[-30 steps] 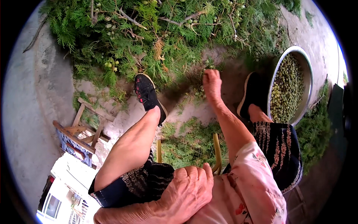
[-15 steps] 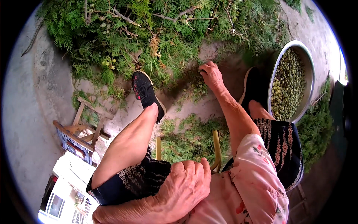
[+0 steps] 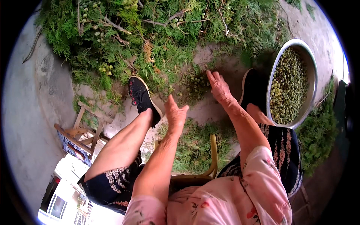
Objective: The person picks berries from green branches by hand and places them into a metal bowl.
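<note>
Seated person's two hands above a floor work area, seen from the head. The right hand (image 3: 220, 89), fingers extended and loosely together, lies just beside a small heap of green cones (image 3: 198, 82) on the floor (image 3: 205, 109) between the two shoes; whether its fingertips touch the heap cannot be told. The left hand (image 3: 176, 114), released, with thumb and forefinger apart, is nearer the body, beside the left shoe (image 3: 141, 95). The heap is low and loose-edged, its small rounded cones mixed with leafy scraps. Beyond it, the ragged border of a large mass of cut branches (image 3: 165, 45) bounds the far side; a pale strip of floor gives room between this border and the leafy litter (image 3: 195, 148) under the seat. On the right, the dark right shoe (image 3: 250, 84) stands between the right hand and a metal basin (image 3: 315, 71), whose rounded rim encloses many gathered cones (image 3: 288, 90), yellow-green to dull olive. Farther left, a wooden frame (image 3: 98, 135) borders the left leg.
</note>
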`<action>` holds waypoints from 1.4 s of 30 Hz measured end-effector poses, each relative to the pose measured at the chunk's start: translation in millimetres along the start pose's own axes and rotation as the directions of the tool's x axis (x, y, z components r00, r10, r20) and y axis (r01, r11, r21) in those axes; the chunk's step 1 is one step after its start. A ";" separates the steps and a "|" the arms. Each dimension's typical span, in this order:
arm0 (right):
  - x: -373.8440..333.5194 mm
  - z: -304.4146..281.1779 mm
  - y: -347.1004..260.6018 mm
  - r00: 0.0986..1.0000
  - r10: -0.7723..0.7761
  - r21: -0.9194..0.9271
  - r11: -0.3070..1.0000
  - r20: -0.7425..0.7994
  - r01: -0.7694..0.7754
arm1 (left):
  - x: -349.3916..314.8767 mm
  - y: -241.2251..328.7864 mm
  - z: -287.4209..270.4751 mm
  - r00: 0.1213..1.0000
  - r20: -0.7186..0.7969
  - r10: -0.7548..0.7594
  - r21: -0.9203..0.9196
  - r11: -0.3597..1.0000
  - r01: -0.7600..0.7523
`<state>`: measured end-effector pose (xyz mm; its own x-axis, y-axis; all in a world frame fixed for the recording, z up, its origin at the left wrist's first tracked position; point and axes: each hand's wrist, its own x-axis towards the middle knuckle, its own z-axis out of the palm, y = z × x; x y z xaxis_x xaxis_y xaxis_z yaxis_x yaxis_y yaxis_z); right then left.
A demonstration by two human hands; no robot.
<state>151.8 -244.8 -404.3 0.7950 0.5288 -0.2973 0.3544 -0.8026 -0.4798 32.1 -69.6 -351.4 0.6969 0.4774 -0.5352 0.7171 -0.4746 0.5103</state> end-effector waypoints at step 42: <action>-42.9 -73.8 -167.1 0.957 0.172 0.459 0.887 -0.232 -0.048 | 21.7 38.2 -40.4 0.900 0.436 -0.015 -0.886 -0.183 0.427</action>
<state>94.8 -153.7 -250.5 0.9363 0.3044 -0.1752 0.0506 -0.6107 -0.7902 75.0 -47.4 -316.3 0.6119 0.1138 -0.7827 0.1756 0.9454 0.2747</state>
